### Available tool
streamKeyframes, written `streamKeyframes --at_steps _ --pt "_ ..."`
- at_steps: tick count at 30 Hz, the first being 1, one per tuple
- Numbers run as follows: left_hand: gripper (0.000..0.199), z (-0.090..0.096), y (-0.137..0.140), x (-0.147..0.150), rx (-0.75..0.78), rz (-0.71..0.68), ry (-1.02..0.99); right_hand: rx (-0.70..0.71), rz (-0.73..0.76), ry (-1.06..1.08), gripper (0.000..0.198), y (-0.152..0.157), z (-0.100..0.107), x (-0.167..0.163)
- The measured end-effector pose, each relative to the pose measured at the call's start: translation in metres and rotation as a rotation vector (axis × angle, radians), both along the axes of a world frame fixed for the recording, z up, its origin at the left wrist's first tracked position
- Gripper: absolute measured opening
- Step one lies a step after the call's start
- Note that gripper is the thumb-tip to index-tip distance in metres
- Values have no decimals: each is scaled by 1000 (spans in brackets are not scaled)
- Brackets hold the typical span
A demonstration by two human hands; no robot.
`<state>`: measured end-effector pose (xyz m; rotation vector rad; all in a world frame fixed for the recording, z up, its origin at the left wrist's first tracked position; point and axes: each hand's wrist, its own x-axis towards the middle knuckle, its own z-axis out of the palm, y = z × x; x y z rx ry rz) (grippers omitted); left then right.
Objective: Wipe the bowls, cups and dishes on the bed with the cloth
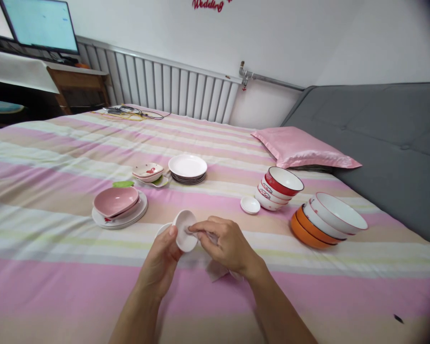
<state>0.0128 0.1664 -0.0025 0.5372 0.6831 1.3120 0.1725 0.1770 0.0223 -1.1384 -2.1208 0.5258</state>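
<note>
My left hand (165, 258) grips a small white dish (184, 241) by its edge, tilted up with its hollow facing right. A folded white tissue (218, 270) is pinched in my right hand (224, 241), whose fingertips press it against the inside of the dish. Part of the tissue hangs below that hand. Behind the held dish, another white dish (162, 230) shows only its rim; whether it lies on the bed or is held I cannot tell. To the right, more small white dishes (250, 205) are stacked on the striped sheet.
Pink bowls on white plates (142, 210) stand left, with patterned dishes (147, 171) and a plate stack (188, 166) behind. Red-and-white bowls (285, 180) and orange and white bowls (313, 231) stand right. A pink pillow (304, 145) and cables (136, 113) lie farther back.
</note>
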Motion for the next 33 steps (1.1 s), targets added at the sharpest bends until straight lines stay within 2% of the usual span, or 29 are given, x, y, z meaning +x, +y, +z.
streamKeyframes --at_steps 6,8,12,19,23,25,33 --pt "46 0 -3 1 120 -48 3 -202 147 251 25 -5 9 0" --pt "55 2 -4 2 129 -59 9 -223 158 271 25 -5 11 1" --pt "58 2 -4 5 127 -50 9 -77 -6 158 19 -3 7 0" --pt "38 -4 -4 20 119 -102 -91 219 -321 133 16 -1 -6 -8" --pt "26 -8 -5 27 65 -144 -149 248 -426 134 15 -2 -9 -13" --pt "23 -9 -5 27 59 -150 -162 195 -410 143 16 -4 -8 -14" --pt "21 -5 -3 25 35 -139 -188 12 -185 179 21 -7 5 -9"
